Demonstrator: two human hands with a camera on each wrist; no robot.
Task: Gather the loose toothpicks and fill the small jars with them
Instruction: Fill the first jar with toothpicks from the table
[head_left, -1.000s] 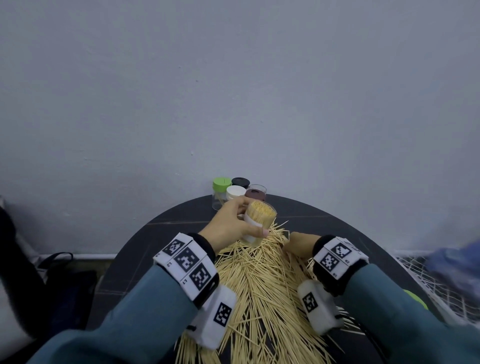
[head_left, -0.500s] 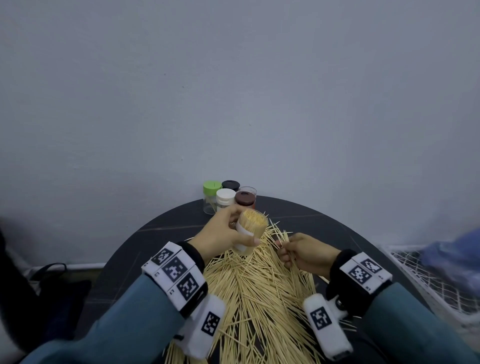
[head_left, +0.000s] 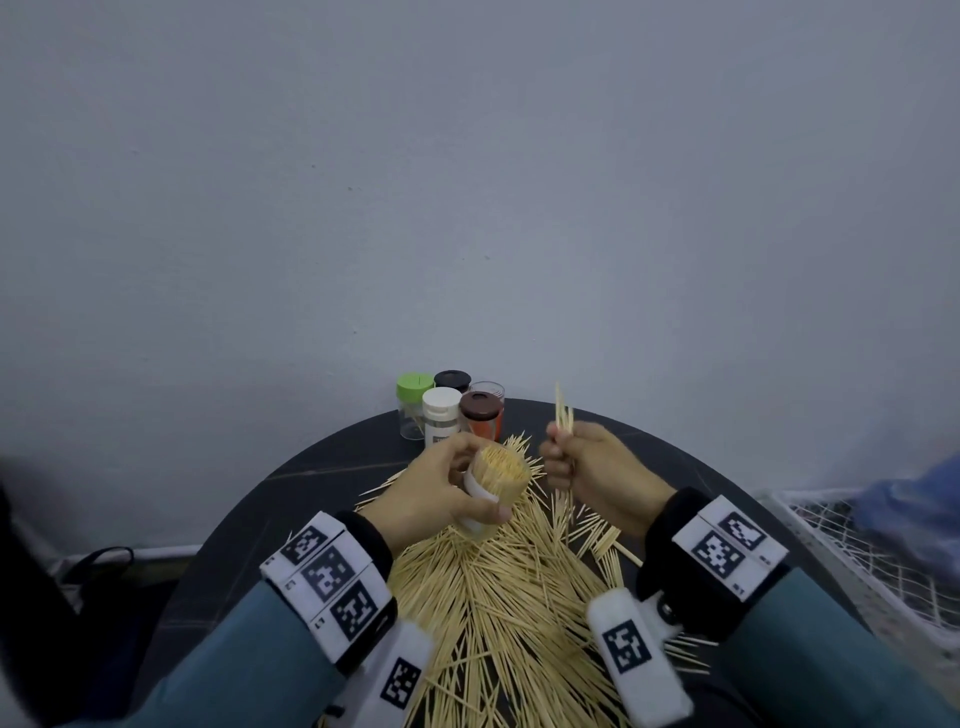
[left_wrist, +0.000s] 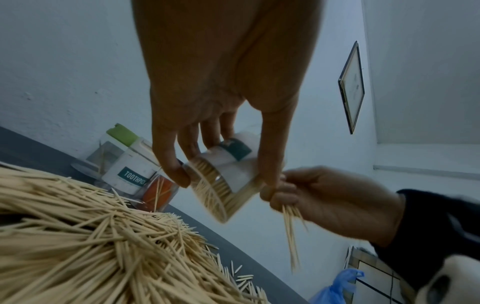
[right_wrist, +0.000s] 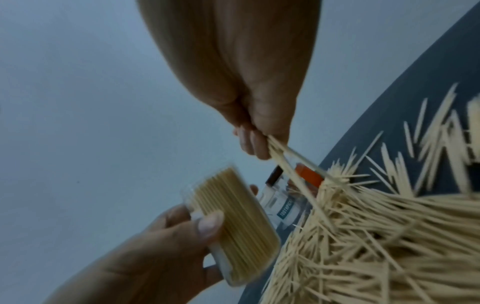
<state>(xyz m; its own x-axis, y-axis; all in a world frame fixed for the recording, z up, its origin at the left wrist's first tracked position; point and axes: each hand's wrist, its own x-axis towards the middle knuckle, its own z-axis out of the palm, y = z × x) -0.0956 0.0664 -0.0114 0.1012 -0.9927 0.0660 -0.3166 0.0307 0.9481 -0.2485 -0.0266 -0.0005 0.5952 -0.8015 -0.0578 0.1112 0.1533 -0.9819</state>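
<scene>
Head view: left hand (head_left: 436, 493) grips the packed clear plastic jar (head_left: 496, 480); right hand (head_left: 597, 475) pinches a few pale wooden toothpicks (head_left: 563, 410).
Best to align the tips, then slide them down one edge (little room remains).

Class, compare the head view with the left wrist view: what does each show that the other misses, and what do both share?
Head view only: a black-lidded jar and the wrist markers. Left wrist view only: a framed picture on the wall and a blue bag. Both: the left hand holding the full jar, the right hand pinching toothpicks, the loose pile.
</scene>
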